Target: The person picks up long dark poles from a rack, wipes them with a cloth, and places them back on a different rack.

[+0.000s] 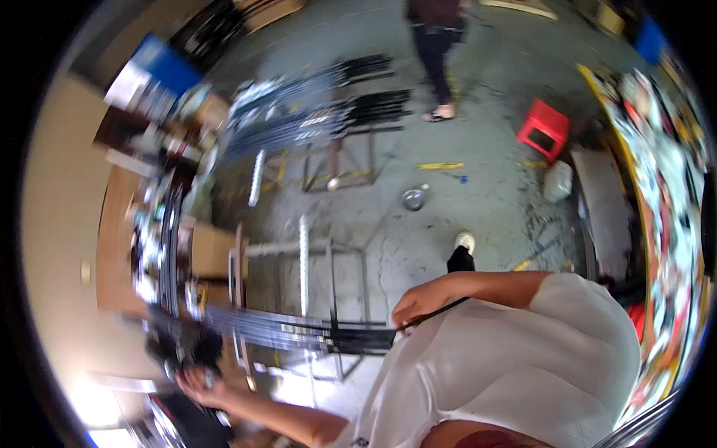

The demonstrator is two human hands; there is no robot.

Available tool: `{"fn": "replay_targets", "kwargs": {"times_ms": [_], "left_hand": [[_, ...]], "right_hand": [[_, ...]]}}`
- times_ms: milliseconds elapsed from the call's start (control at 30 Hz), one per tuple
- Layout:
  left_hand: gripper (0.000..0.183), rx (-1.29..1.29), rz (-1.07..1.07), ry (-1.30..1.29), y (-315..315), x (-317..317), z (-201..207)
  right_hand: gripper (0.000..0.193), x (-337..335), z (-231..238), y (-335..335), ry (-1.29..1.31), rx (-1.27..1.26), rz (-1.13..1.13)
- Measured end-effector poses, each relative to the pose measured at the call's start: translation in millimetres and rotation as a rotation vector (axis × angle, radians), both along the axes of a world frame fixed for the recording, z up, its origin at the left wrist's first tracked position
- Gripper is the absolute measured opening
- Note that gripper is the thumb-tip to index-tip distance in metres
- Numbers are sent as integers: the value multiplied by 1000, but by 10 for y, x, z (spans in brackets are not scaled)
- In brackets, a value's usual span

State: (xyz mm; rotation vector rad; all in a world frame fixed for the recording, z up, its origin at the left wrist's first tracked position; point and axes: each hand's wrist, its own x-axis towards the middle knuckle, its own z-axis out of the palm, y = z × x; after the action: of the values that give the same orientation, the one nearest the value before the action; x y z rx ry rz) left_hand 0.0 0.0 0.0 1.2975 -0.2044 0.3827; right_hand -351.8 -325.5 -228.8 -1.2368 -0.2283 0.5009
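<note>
My right hand (420, 302) is closed at the near end of a bundle of long, thin rods (284, 331), dark with black ends. A thin black strip (442, 310) sticks out from under its fingers, against my white shirt. My left hand (200, 386) reaches out to the far left, its fingers curled round something small and greyish that blur hides. A dark, blurred object (183, 345) lies just beyond this hand. The rods stretch between my two hands, resting on a metal frame stand (331, 284).
More dark rods (321, 112) lie on a second stand ahead. A person (435, 60) stands beyond it. On the floor are a red stool (544, 128), a metal bowl (413, 198) and a white bag (558, 181). A cluttered yellow-edged table (624, 149) runs along the right.
</note>
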Motion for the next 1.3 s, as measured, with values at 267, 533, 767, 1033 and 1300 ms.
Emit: {"fn": "replay_targets", "kwargs": {"times_ms": [267, 533, 767, 1033, 1300], "left_hand": [[24, -158, 214, 174, -598, -319, -1319], [6, -220, 40, 59, -1849, -1504, -1309], [20, -742, -297, 257, -2823, -2296, -1306], [19, -807, -347, 181, -2605, -2088, -1180], [15, -721, -604, 350, -3313, -2961, -1585]], "right_hand": [[38, -989, 577, -1654, -141, -912, -336], [23, -843, 845, -1325, -347, -1111, -665], [24, -979, 803, -1176, -340, -1045, -790], [23, -2457, 346, -2264, -184, -1317, -988], [31, -1495, 640, -1419, -266, -1186, -956]]}}
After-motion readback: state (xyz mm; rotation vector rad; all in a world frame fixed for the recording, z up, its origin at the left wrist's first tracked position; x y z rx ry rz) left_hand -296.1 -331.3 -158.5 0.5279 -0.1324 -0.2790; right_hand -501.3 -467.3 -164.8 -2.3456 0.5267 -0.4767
